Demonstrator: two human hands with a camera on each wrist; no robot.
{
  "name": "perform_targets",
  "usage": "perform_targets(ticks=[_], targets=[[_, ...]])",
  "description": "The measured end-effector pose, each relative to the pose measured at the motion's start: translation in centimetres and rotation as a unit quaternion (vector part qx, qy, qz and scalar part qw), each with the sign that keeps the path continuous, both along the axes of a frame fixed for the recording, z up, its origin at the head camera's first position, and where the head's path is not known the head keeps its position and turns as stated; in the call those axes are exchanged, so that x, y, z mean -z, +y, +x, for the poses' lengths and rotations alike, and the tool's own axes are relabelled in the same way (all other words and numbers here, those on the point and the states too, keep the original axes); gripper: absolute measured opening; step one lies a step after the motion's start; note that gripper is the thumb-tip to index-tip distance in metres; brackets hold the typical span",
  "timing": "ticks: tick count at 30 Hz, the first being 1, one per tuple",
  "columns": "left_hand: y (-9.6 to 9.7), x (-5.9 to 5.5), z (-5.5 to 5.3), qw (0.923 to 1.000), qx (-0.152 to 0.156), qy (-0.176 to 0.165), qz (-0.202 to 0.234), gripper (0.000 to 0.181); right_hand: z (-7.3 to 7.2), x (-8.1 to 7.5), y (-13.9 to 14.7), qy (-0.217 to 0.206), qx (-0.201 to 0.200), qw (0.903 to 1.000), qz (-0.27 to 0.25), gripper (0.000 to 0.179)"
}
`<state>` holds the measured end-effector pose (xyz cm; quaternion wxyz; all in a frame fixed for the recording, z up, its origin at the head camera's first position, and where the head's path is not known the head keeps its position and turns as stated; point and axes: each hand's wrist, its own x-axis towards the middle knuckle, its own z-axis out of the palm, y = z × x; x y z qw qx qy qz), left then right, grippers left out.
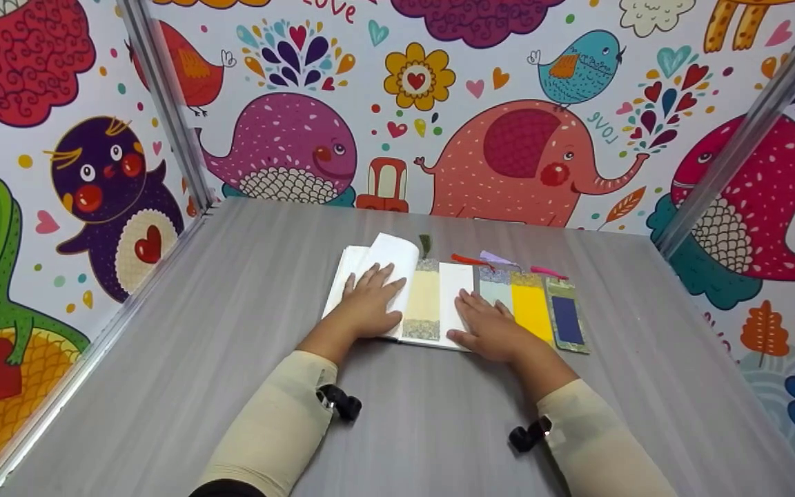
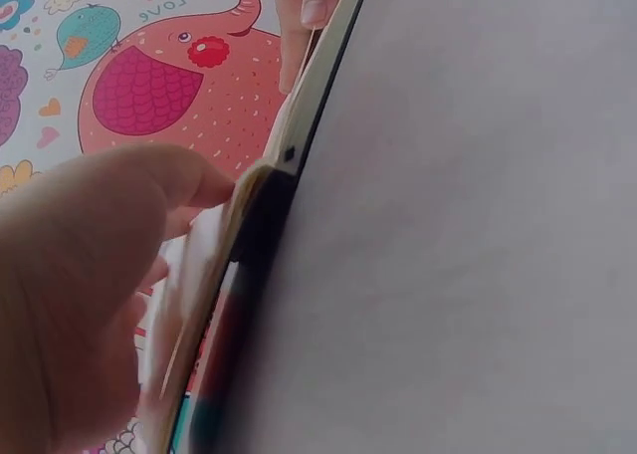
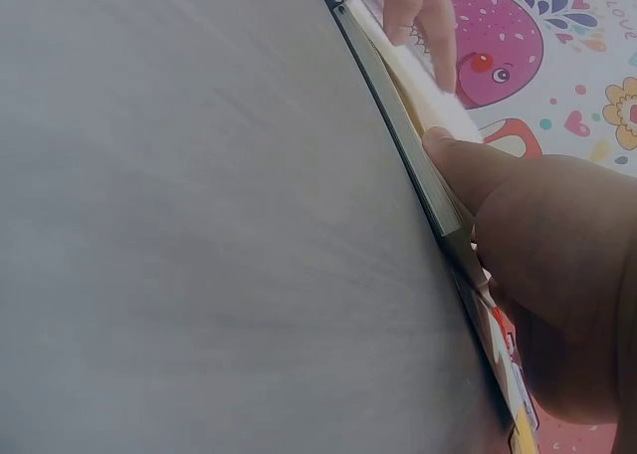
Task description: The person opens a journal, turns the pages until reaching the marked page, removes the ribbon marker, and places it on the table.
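Observation:
An open book with white pages [image 1: 447,276] lies on the table. A cream bookmark [image 1: 425,297] with speckled ends and a dark green tassel [image 1: 425,244] lies along the middle of the spread. My left hand [image 1: 368,304] rests with spread fingers on the left pages, where one page [image 1: 394,255] bulges up above the fingertips. On the right page lies my right hand [image 1: 487,326], fingers extended, its fingertips overlapping a pale blue-grey bookmark [image 1: 495,284]. In the right wrist view, the right thumb [image 3: 458,160] presses at the page edges.
To the right of the book lie a yellow bookmark [image 1: 530,307] and a green-edged bookmark with a navy panel [image 1: 567,319]. Orange-red [image 1: 470,260], lilac [image 1: 497,258] and pink [image 1: 548,273] tassels extend behind them. Cartoon-printed walls [image 1: 384,124] and metal posts [image 1: 166,103] border the grey table [image 1: 252,276].

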<state>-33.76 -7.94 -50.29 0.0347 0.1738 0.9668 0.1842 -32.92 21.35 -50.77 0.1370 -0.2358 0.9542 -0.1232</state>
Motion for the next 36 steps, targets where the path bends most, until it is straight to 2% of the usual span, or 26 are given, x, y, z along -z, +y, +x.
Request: perform_targets(ticks=[7,13,21,30,36], targets=[[-0.2,0.4,0.0,0.9989,0.01,-0.042,0.016,0.067,-0.1,0.2,0.1,0.001,0.0,1.0,0.001,0.093],[-0.4,0.7,0.1,0.9975,-0.012,-0.069,0.002,0.08,-0.2,0.3,0.2,-0.001,0.003,1.0,0.001,0.093],[-0.4,-0.2,0.8,0.9932,-0.041,-0.105,-0.027,0.086,-0.2,0.3,0.2,0.0,0.001,1.0,0.006,0.093],[-0.6,-0.8,1.0,0.988,-0.054,-0.14,-0.035,0.085,-0.3,0.4,0.3,-0.003,0.003,1.0,0.005,0.094],[-0.6,-1.1,1.2,0.9875,-0.051,-0.144,-0.038,0.085,-0.3,0.5,0.3,-0.006,0.006,0.9999,0.005,0.095]])
